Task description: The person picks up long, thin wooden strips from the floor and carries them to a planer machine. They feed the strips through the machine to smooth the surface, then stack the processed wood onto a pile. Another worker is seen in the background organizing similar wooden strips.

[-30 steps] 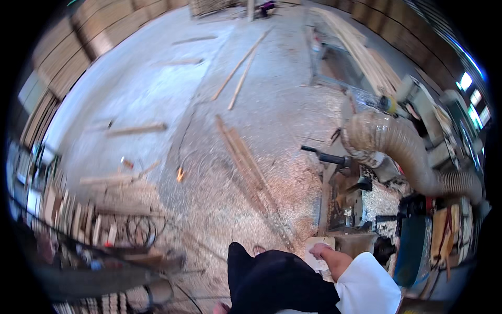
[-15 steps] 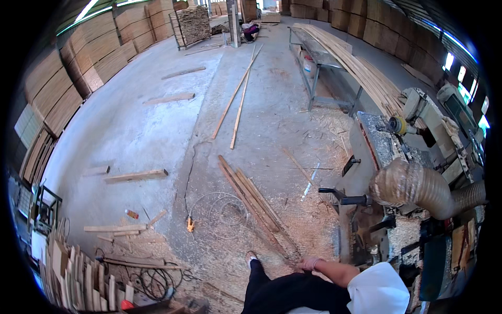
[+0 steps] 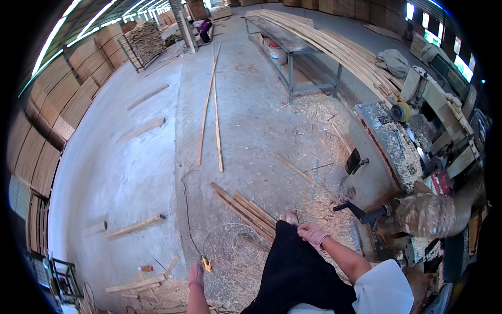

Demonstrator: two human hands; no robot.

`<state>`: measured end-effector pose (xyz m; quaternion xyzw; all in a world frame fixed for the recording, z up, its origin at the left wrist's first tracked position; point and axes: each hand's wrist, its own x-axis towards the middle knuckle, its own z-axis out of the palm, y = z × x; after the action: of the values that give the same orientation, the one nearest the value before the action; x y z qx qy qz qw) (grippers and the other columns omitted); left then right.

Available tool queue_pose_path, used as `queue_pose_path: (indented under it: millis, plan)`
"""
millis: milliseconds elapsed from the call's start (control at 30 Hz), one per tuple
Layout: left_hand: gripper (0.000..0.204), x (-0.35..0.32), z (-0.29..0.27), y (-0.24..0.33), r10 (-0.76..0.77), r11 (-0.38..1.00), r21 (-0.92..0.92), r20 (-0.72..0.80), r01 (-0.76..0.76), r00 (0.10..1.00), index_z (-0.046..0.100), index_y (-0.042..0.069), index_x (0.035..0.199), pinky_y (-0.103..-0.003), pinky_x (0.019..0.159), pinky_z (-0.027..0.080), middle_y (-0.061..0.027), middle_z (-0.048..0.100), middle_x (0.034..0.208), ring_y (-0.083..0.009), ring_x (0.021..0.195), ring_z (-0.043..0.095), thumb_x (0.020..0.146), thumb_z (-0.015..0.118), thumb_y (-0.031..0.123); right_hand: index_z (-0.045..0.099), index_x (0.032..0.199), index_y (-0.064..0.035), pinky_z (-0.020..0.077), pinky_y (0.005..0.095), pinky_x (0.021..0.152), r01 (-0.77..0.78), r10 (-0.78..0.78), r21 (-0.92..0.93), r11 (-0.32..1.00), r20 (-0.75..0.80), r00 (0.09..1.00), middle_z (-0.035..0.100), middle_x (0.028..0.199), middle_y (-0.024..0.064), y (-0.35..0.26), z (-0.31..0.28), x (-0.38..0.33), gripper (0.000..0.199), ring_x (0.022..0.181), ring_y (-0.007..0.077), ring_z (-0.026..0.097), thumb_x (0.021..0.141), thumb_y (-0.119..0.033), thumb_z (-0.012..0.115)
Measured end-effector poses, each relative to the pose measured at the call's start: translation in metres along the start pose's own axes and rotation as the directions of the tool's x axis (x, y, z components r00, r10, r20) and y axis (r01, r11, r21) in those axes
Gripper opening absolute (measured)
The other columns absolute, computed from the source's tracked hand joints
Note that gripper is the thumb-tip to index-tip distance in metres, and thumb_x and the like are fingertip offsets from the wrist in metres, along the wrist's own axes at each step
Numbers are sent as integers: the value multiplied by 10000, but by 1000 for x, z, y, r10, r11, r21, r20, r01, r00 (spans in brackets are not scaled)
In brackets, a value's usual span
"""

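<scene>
My right hand (image 3: 312,234), in a pinkish glove, hangs loosely curled beside my dark trousers (image 3: 298,272) and holds nothing. My left hand (image 3: 196,273) swings low at the left, fingers extended, also holding nothing. My shoe tip (image 3: 291,217) is just past a bundle of thin wooden strips (image 3: 246,208) lying on the sawdust-covered concrete floor. A woodworking machine (image 3: 384,157) stands to the right of my right hand, apart from it.
A dusty flexible extraction hose (image 3: 434,214) hangs at the right. Two long wooden strips (image 3: 213,115) lie ahead. A metal table (image 3: 293,44) and a long stack of planks (image 3: 345,52) stand at the back right. A wire coil (image 3: 227,243) and scattered offcuts (image 3: 136,226) lie near my feet.
The view has tilted up and forward, showing more of the hall. My right hand has swung from my right side toward my front. My left hand has come into view.
</scene>
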<state>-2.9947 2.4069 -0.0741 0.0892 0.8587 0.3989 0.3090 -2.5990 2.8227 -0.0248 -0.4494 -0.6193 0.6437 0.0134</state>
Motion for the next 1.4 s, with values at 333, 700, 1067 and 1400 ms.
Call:
queue_pose_path:
  millis: [333,700,1067,1400]
  plan:
    - [443,259,316,525,382,900,-395,515,-183,768,604,-6,1097,-322,807,467,-58,644,964,-169,831,590,877,577,377,661,901,-60,484,359,686,-152,157,-540,828,-37,987,659,788,115,-43,-176,169,427,724,206,623,793,-447,516]
    - [247,403,327,405,-472,848,-68,354,526,807,582,62,879,-360,695,440,-57,577,795,-207,752,526,900,424,251,660,940,-42,495,367,686,-511,404,-160,845,-434,805,669,840,105,-184,-354,286,397,715,226,628,784,-403,606]
    - [215,682,345,626,-429,903,142,302,405,851,569,85,1000,-354,756,454,-100,590,952,-241,876,548,862,483,226,622,1019,-31,499,312,719,-174,162,-6,985,-330,930,646,909,80,-359,-483,608,352,830,176,617,833,-329,616]
    - [248,916,615,1038,168,917,-390,564,82,809,606,90,929,-261,643,450,-29,621,855,-144,724,562,871,550,324,594,1115,-59,473,316,812,57,-124,-121,991,-671,731,654,984,101,-512,-649,764,338,908,178,609,875,-296,570]
